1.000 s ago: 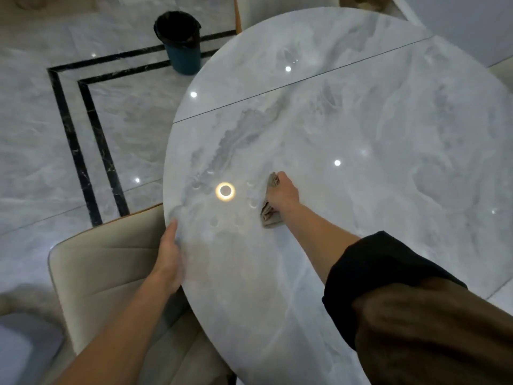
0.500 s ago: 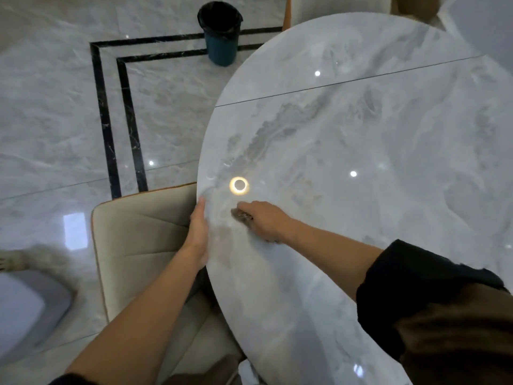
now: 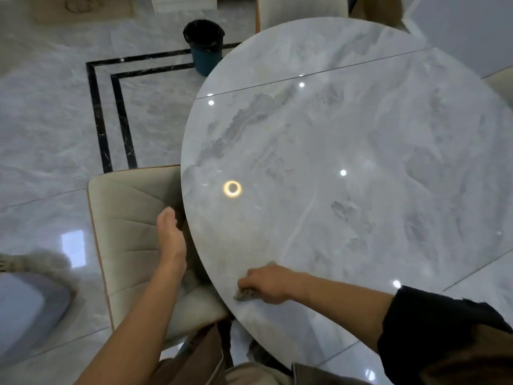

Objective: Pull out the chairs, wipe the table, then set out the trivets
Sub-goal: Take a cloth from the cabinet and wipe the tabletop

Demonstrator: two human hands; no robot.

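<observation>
Back toward us comes the right hand [image 3: 266, 282], and the cloth [image 3: 244, 295] with it. Half a second ago we had them just below the ring of light [image 3: 232, 188] reflected in the marble. Now they sit well nearer to us, close to the near rim of the tabletop [image 3: 361, 134]. The fingers are curled down over the cloth, gripping it and pressing it flat on the stone, and a grey bunch pokes out under the fingertips.

The left hand [image 3: 170, 237] has changed too. Earlier it lay on the rim, and now it is just off the edge, thumb up. Its fingers are lost in the shadow under the rim, so we cannot tell whether they are curled or straight.

Let us count: two hands, one cloth, one round tabletop. Chairs we make out two. One cream chair [image 3: 125, 218] is directly beneath and to the left of the left hand, its seat running under the rim. A second chair [image 3: 299, 8] stands far beyond the right hand, at the opposite edge. One dark bin [image 3: 206, 51] stands on the floor [image 3: 55, 120] well beyond the left hand, close to the far rim. The ring of light now lies beyond both hands, between them and the bin.
</observation>
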